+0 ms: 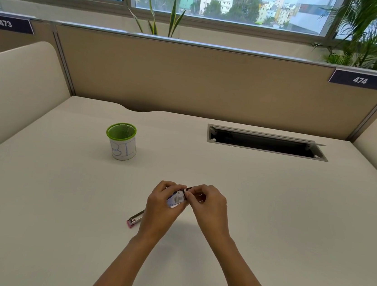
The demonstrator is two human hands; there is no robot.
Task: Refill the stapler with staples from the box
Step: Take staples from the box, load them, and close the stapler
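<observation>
Far left on the desk [269, 212] I see a green-rimmed cup [121, 140], well apart from the work and playing no part. Nearer me, the stapler [135, 218] lies flat on the desk, a metal rail with a pink end showing, its long axis running diagonally from near-left up toward far-right, where it disappears under my left wrist. I cannot tell whether its tray is open. My left hand [162, 208] sits directly over that far end, fingers curled shut around the box [176, 199], a small white and blue carton held just off the desk with its open end pointing right. My right hand [208, 207] meets it there: thumb and forefinger are pinched together at the box's mouth, apparently on a flap or a strip of staples, though the piece is too small for me to be sure which. Something dark and reddish shows just beyond the right fingers; I cannot identify it. I judge this to be the step of drawing 1 strip out of the box. The relation that matters next: the stapler lies below and to the left of the pinch, nearer my left hand, so the strip must travel left and down and turn to match that diagonal rail.
</observation>
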